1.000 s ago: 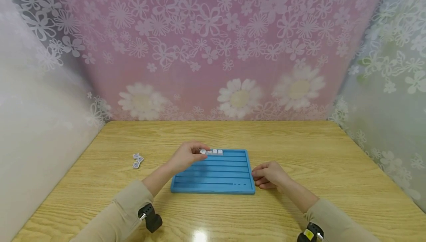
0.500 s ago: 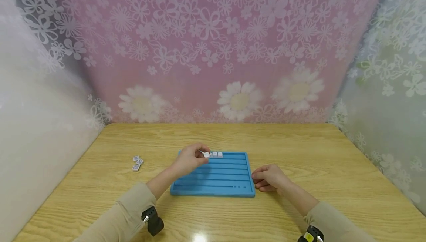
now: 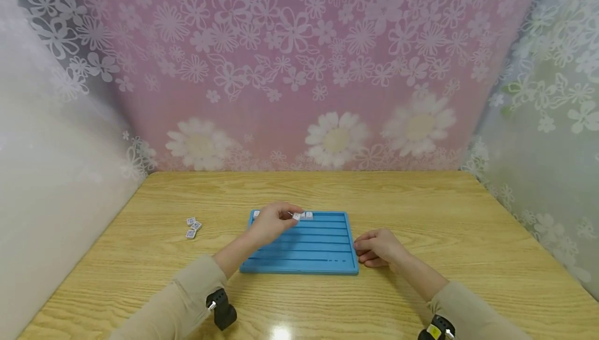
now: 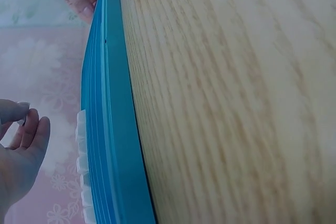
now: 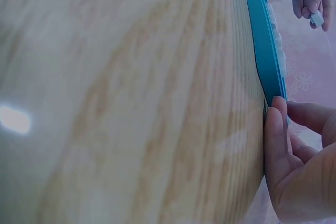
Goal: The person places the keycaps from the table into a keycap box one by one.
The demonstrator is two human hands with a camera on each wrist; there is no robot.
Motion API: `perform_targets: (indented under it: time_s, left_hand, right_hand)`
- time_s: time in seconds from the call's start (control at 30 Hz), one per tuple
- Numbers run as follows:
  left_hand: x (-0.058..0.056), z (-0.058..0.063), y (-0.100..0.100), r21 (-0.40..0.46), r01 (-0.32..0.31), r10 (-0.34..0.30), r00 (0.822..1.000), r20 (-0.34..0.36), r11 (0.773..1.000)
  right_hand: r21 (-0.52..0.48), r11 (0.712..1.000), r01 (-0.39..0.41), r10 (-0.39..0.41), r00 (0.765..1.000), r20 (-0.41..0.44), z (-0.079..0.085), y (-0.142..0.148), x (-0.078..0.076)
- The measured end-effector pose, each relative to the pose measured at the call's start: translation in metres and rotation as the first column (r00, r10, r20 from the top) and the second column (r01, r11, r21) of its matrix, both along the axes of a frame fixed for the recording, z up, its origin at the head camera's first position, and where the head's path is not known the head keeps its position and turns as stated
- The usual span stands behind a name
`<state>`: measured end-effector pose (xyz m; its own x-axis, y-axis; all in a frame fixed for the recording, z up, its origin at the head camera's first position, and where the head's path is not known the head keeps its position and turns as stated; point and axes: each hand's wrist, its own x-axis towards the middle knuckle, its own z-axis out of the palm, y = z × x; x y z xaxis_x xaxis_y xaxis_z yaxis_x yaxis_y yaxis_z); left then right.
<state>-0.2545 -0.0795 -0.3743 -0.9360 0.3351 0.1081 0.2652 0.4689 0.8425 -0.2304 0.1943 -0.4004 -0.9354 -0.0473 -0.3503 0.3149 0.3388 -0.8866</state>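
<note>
Between its thumb and fingertips my left hand [image 3: 271,223] pinches a small white keycap [image 3: 297,217]; the right wrist view shows this pinched keycap [image 5: 316,18] held above the tray. Below it lies a blue ridged tray [image 3: 323,241], with a row of white keycaps [image 3: 309,216] along its far edge. My left hand covers part of that row, and one keycap [image 3: 256,214] shows at the far left corner. At the tray's right side, my right hand [image 3: 381,247] holds the edge between thumb and fingers, as the right wrist view [image 5: 304,166] also shows.
Several loose keycaps [image 3: 191,234] lie in a small cluster on the wooden table [image 3: 140,277], left of the tray. Flowered curtain-like sheets [image 3: 299,69] close off the back and both sides of the table.
My left hand has moved to the right along the far row with its keycap, uncovering the tray's far left corner. The right hand stays at the tray's edge.
</note>
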Motion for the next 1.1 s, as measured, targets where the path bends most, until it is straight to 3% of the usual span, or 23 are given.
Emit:
perform_targets:
  time_s: [0.23, 0.57, 1.1]
  left_hand:
    - [-0.002, -0.003, 0.006, -0.025, 0.002, -0.002, 1.0, -0.025, 1.0]
    - [-0.008, -0.003, 0.016, -0.09, -0.07, 0.065, 0.996, -0.053, 0.993]
    - [-0.02, -0.004, 0.026, -0.051, 0.027, -0.031, 0.996, -0.086, 0.998]
  right_hand:
    - [-0.003, 1.0, -0.016, 0.016, 1.0, -0.003, 0.001, 0.0, 0.001]
    - [0.001, 1.0, 0.003, -0.003, 1.0, -0.001, -0.001, 0.0, 0.0]
    - [0.008, 1.0, -0.006, 0.006, 1.0, -0.002, 0.001, 0.0, 0.002]
